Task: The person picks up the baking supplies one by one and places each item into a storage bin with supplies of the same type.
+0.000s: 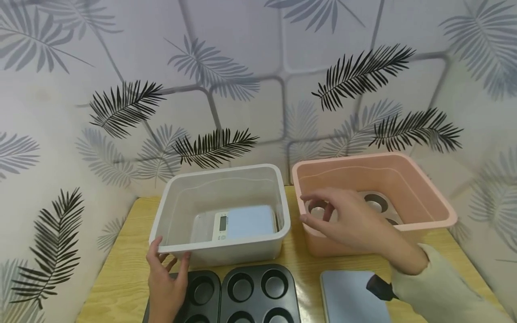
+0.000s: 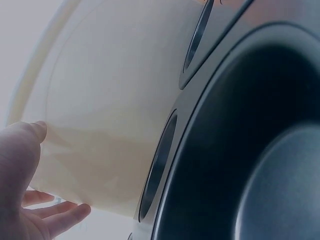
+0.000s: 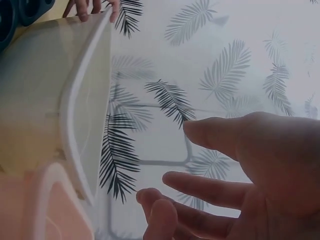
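My left hand [image 1: 165, 285] grips the front left corner of a white plastic tub [image 1: 226, 246]. In the left wrist view the thumb [image 2: 37, 131] lies against the tub wall and the fingers reach round its edge. Inside the tub lies a kitchen scale [image 1: 221, 226] with a light blue top and a small display. Over the near left rim of a pink tub [image 1: 355, 177] hovers my right hand [image 1: 343, 217], thumb and fingers apart, nothing between them. A muffin pan [image 1: 389, 210] with round cups sits in the pink tub, partly hidden by that hand.
Two dark muffin pans [image 1: 258, 291] lie side by side in front of the white tub. A flat light blue slab [image 1: 351, 296] rests on the wooden table [image 1: 117, 251] below my right forearm. Behind both tubs rises a leaf-patterned wall [image 1: 262, 112].
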Demonstrator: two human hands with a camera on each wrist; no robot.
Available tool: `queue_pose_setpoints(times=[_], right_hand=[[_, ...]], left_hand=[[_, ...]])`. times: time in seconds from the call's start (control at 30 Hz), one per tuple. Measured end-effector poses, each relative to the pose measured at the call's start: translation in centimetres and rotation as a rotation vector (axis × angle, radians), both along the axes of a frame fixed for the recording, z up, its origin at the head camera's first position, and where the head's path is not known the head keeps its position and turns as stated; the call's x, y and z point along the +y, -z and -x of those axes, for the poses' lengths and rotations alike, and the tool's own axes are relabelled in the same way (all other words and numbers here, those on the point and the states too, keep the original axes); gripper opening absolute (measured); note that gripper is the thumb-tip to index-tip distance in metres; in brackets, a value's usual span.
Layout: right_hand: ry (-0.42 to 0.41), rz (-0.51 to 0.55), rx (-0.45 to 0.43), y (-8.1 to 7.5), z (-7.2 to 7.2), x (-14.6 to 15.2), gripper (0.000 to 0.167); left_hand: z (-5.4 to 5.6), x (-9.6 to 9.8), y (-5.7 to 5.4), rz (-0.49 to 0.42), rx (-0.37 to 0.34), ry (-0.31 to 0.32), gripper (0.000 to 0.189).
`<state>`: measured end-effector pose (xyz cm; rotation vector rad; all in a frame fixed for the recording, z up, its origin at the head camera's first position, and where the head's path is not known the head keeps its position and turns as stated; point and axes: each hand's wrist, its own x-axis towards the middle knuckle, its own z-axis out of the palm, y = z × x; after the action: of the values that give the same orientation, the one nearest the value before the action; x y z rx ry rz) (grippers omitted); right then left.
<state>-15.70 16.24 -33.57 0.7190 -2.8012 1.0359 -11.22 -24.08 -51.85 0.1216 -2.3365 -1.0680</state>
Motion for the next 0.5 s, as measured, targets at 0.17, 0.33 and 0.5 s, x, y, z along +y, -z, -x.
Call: queue_pose_setpoints(times=[0.17, 0.33, 0.5], right_hand=[[0.032, -0.002, 0.059, 1.6, -1.7, 1.1, 0.031], [0.016, 0.070, 0.064, 3.5, -2.8, 2.5, 0.030], [0.085, 0.121, -0.020, 5.4, -4.0, 3.7, 0.030]], left_hand=[[0.1, -0.1, 0.1, -0.002, 0.001, 0.003, 0.085], [0.1, -0.2, 0.2, -0.006, 0.002, -0.013, 0.086], [0.3, -0.3, 0.3, 0.000, 0.024, -0.016, 0.086]])
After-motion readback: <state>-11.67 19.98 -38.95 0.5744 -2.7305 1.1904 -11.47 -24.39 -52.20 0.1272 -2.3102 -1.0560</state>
